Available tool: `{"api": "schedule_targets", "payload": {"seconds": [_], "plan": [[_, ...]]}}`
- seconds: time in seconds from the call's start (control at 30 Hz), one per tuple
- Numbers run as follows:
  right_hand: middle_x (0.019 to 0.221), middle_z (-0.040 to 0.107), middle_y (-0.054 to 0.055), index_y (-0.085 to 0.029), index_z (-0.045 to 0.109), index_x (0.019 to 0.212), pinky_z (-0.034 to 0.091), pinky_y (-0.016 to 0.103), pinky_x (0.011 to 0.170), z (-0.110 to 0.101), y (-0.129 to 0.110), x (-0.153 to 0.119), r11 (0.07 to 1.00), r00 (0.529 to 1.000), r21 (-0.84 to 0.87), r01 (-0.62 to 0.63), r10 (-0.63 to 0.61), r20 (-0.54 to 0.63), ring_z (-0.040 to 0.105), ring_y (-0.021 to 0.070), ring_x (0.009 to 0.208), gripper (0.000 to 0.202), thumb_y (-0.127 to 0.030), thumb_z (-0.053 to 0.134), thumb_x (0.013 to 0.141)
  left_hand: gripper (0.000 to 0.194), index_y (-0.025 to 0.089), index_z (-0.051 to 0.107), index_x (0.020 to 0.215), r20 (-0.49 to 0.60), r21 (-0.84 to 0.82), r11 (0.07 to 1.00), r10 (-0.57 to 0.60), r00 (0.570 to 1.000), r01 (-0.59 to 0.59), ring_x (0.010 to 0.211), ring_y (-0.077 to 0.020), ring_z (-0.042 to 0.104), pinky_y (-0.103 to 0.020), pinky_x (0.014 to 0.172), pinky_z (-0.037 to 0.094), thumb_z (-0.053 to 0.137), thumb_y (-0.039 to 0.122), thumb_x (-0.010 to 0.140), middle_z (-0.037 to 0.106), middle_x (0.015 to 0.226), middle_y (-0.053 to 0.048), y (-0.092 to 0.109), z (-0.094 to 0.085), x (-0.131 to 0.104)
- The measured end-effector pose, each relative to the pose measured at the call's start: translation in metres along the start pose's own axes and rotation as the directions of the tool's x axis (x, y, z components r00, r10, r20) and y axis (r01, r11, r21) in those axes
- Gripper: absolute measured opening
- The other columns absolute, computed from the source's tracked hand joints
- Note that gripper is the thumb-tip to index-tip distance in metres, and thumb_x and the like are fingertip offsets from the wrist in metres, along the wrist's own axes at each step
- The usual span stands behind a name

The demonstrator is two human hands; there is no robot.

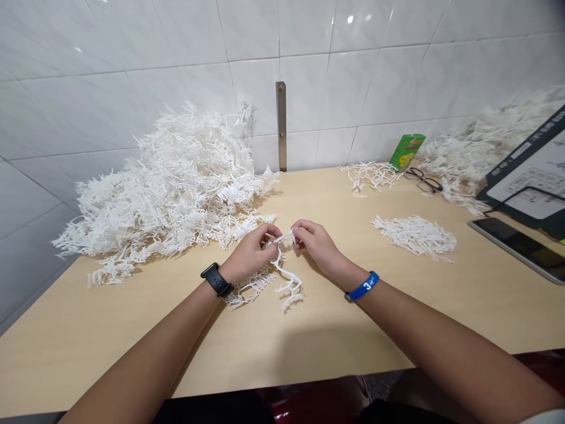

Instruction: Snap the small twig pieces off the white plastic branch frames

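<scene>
Between my two hands, over the middle of the table, is a white branching plastic piece (289, 277) that looks like an artificial twig. My left hand (253, 253) pinches it, and its forked lower end hangs down towards the tabletop. The fingertips of my right hand (315, 244) are closed on a thin white end at the upper right of the piece. More white twigs (251, 288) lie under and beside my left hand, partly hidden by it. Past my left hand rises a large heap of white twigs (176, 176).
A flat bundle of white pieces (415, 235) lies to the right on the table (335, 330). Farther back are a small loose pile (373, 175), a green box (406, 152) and eyeglasses (422, 179). A phone (521, 247), a dark printed board (534, 171) and another white heap (485, 144) occupy the right side.
</scene>
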State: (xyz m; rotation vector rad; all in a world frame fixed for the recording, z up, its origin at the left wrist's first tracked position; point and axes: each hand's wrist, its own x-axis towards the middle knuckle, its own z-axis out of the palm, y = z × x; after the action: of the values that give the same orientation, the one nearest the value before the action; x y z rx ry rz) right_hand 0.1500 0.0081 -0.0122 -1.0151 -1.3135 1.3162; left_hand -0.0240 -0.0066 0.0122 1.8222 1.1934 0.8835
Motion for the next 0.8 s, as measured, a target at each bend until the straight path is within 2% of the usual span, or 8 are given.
{"api": "schedule_targets", "payload": {"seconds": [0.1, 0.2, 0.33, 0.43, 0.53, 0.63, 0.7, 0.8], "plan": [[0.054, 0.048, -0.004, -0.019, 0.053, 0.066, 0.038, 0.023, 0.049, -0.001, 0.000, 0.000, 1.000, 0.999, 0.007, 0.025, -0.025, -0.023, 0.045, 0.0097, 0.049, 0.014, -0.028, 0.052, 0.077, 0.013, 0.018, 0.060, 0.087, -0.012, 0.021, 0.999, -0.035, 0.999, 0.036, 0.059, -0.0115, 0.047, -0.025, 0.058, 0.037, 0.056, 0.027, 0.079, 0.058, 0.074, 0.001, 0.002, 0.000, 0.000], [0.054, 0.048, -0.004, -0.019, 0.053, 0.068, 0.039, 0.024, 0.049, -0.002, -0.001, 0.001, 0.999, 0.999, 0.024, 0.029, -0.029, -0.030, 0.046, 0.0095, 0.049, 0.013, -0.029, 0.053, 0.076, 0.021, 0.016, 0.062, 0.079, -0.012, 0.016, 0.999, -0.032, 0.999, 0.032, 0.065, -0.0140, 0.050, -0.026, 0.061, 0.037, 0.056, 0.036, 0.082, 0.059, 0.073, -0.001, 0.003, -0.001, 0.002], [0.054, 0.049, -0.005, -0.019, 0.055, 0.076, 0.041, 0.024, 0.050, -0.004, -0.004, 0.002, 0.999, 1.000, 0.032, 0.014, -0.014, -0.016, 0.047, 0.0094, 0.049, 0.011, -0.029, 0.057, 0.075, 0.025, 0.016, 0.063, 0.080, -0.026, -0.025, 0.999, -0.031, 0.999, 0.031, 0.065, -0.0134, 0.048, -0.026, 0.061, 0.035, 0.058, 0.040, 0.082, 0.057, 0.072, 0.000, -0.002, -0.003, 0.005], [0.062, 0.053, -0.004, -0.019, 0.057, 0.086, 0.044, 0.024, 0.052, -0.004, -0.004, 0.002, 0.996, 1.000, 0.087, -0.023, 0.023, 0.007, 0.050, 0.0093, 0.052, 0.017, -0.031, 0.061, 0.075, 0.027, 0.016, 0.059, 0.078, -0.031, -0.050, 0.997, -0.052, 0.998, 0.051, 0.061, -0.0117, 0.044, -0.025, 0.059, 0.034, 0.059, 0.043, 0.082, 0.052, 0.067, 0.002, -0.007, -0.004, 0.006], [0.073, 0.057, -0.001, -0.018, 0.056, 0.085, 0.047, 0.025, 0.053, -0.003, -0.002, 0.000, 0.983, 0.993, 0.161, -0.087, 0.073, 0.092, 0.054, 0.0097, 0.056, 0.026, -0.041, 0.064, 0.077, 0.029, 0.016, 0.055, 0.077, -0.020, -0.115, 0.992, -0.060, 0.998, 0.057, 0.063, -0.0119, 0.045, -0.026, 0.061, 0.035, 0.058, 0.044, 0.081, 0.051, 0.069, 0.002, -0.010, -0.003, 0.007], [0.067, 0.055, -0.001, -0.017, 0.053, 0.075, 0.044, 0.026, 0.050, 0.000, 0.002, -0.003, 0.985, 0.970, 0.116, -0.127, 0.099, 0.222, 0.052, 0.0100, 0.053, 0.038, -0.052, 0.064, 0.077, 0.027, 0.016, 0.053, 0.075, -0.009, -0.137, 0.989, -0.048, 0.999, 0.046, 0.064, -0.0116, 0.044, -0.025, 0.062, 0.035, 0.058, 0.042, 0.080, 0.049, 0.070, 0.002, -0.009, 0.000, 0.006], [0.065, 0.053, -0.002, -0.016, 0.054, 0.078, 0.042, 0.025, 0.051, 0.002, 0.005, -0.005, 0.992, 0.956, 0.075, -0.106, 0.081, 0.282, 0.050, 0.0096, 0.054, 0.039, -0.051, 0.070, 0.073, 0.025, 0.016, 0.052, 0.074, -0.005, -0.130, 0.991, -0.035, 0.999, 0.034, 0.065, -0.0117, 0.044, -0.025, 0.063, 0.035, 0.057, 0.040, 0.081, 0.049, 0.070, 0.002, -0.008, 0.002, 0.006], [0.074, 0.057, -0.001, -0.015, 0.058, 0.088, 0.041, 0.024, 0.057, 0.005, 0.007, -0.007, 0.999, 0.954, 0.037, -0.014, 0.002, 0.300, 0.051, 0.0101, 0.063, 0.039, -0.044, 0.077, 0.070, 0.023, 0.016, 0.051, 0.075, -0.015, -0.110, 0.993, -0.039, 0.999, 0.037, 0.068, -0.0126, 0.045, -0.025, 0.064, 0.036, 0.055, 0.038, 0.082, 0.049, 0.071, 0.002, -0.007, 0.005, 0.005]]}}
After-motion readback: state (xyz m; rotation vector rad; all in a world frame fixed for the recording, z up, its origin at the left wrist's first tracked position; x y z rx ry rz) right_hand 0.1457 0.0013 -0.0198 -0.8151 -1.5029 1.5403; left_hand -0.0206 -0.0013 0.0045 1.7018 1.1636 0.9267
